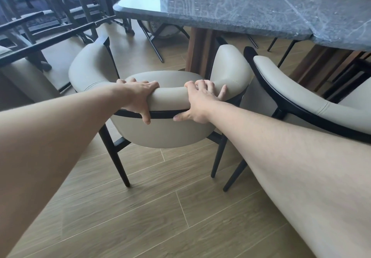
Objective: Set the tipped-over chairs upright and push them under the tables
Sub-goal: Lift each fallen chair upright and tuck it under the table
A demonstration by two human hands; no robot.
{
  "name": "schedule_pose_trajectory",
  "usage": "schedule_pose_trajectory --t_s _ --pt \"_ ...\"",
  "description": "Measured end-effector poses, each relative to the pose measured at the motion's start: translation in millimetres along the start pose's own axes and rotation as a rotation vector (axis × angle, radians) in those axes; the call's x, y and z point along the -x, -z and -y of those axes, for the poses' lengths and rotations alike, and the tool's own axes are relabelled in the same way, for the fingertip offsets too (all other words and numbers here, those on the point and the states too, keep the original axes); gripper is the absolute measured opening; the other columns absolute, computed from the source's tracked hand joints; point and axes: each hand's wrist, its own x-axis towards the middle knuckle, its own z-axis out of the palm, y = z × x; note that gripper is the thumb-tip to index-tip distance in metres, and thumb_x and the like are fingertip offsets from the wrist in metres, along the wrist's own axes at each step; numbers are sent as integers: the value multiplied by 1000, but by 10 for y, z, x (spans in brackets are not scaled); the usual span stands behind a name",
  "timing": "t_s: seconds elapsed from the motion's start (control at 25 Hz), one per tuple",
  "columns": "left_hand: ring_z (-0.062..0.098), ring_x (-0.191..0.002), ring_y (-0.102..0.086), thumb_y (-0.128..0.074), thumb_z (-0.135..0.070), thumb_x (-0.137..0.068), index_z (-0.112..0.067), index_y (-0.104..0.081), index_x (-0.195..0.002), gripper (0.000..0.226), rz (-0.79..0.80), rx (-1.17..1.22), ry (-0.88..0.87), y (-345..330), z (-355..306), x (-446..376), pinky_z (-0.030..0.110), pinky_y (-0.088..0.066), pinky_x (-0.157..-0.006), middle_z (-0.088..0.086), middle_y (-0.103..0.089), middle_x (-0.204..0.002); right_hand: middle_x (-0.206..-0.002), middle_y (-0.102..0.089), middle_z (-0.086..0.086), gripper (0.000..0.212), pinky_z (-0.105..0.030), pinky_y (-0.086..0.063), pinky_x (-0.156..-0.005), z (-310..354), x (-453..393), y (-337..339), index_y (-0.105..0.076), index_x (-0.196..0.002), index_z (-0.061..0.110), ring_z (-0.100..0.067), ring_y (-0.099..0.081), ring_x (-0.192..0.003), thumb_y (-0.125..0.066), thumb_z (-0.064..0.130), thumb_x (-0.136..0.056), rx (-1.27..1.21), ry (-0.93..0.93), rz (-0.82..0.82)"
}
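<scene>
— Where's the chair (160, 89)?

— Upright at twelve o'clock, facing the table (220, 10). My left hand (138, 97) and right hand (198, 101) curl round its padded top rail.

— Heavy?

— Probably solid; soft padding, stiff frame. Push low on the rail.

The floor (140, 217) is light brown wood planks. Dark chairs (50, 16) with thin legs crowd the far left (they look stacked close together). Soft daylight shines on a dark stone table (220, 6) top.
</scene>
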Motion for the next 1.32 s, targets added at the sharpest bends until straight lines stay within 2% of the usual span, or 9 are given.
schedule_pose_trajectory --t_s 0.16,0.4,0.68,0.84,0.92,1.04,1.12,1.2,1.32 --pt "26 -110 -43 -88 -49 -55 -35 -39 -129 89 -30 14 0 -52 11 -5 45 -35 -95 -6 -52 -116 -155 -21 -3 106 -70 4 -114 10 37 28 -25 -148 27 -24 -1 -150 -75 71 -66 -14 -3 13" --pt "27 -116 -48 -80 -65 -50 -36 -44 -129 92 -266 94 -119 -268 118 8 47 -32 -100 -3 -56 -121 -157 -19 1 104 -69 1 -115 64 70 98 -21 -150 31 -22 -1 -150 -73 71 -69 18 -40 68" --pt "30 -111 -53 -78 -63 -56 -27 -38 -133 95 -261 24 -243 -220 187 5 45 -39 -94 2 -56 -125 -153 -20 3 115 -68 -3 -116 76 13 166 -18 -149 33 -23 -5 -148 -84 58 -59 91 -59 149" --pt "27 -116 -52 -78 -59 -59 -31 -19 -150 111 -272 -34 -382 -231 372 3 43 -41 -98 -2 -48 -140 -135 -35 1 101 -57 -19 -113 -39 -72 258 -28 -138 34 -27 -29 -130 -85 51 -56 243 98 101" --pt "26 -125 -47 -77 -60 -60 -38 0 -155 124 -267 -34 -454 -204 501 -33 41 -38 -103 -4 -39 -151 -126 -35 2 99 -53 -18 -116 -150 -192 348 -30 -132 31 -25 -34 -125 -85 53 -53 270 213 106" --pt "33 -142 -33 -78 -63 -61 -52 29 -146 137 -225 -80 -482 -204 667 -80 50 -28 -112 5 -22 -162 -147 -24 3 113 -57 -4 -121 -264 -338 388 -22 -144 26 -19 -18 -145 -86 53 -54 269 300 245" --pt "34 -140 -36 -78 -62 -60 -54 32 -143 138 -221 -80 -493 -225 695 -98 49 -31 -110 8 -26 -160 -153 -24 5 113 -60 -1 -121 -299 -380 377 -21 -147 27 -17 -9 -152 -83 55 -57 267 335 294" --pt "27 -122 -50 -74 -58 -60 -52 28 -147 134 -244 -76 -528 -233 686 -151 42 -43 -99 1 -43 -146 -138 -42 6 100 -61 -13 -119 -336 -401 384 -29 -139 28 -21 -30 -144 -79 56 -57 262 359 289" --pt "23 -103 -54 -68 -54 -58 -50 20 -150 127 -264 -68 -573 -220 705 -163 39 -50 -85 -5 -52 -126 -102 -57 6 78 -47 -44 -94 -282 -434 454 -40 -116 25 -22 -59 -101 -77 58 -55 360 372 282"
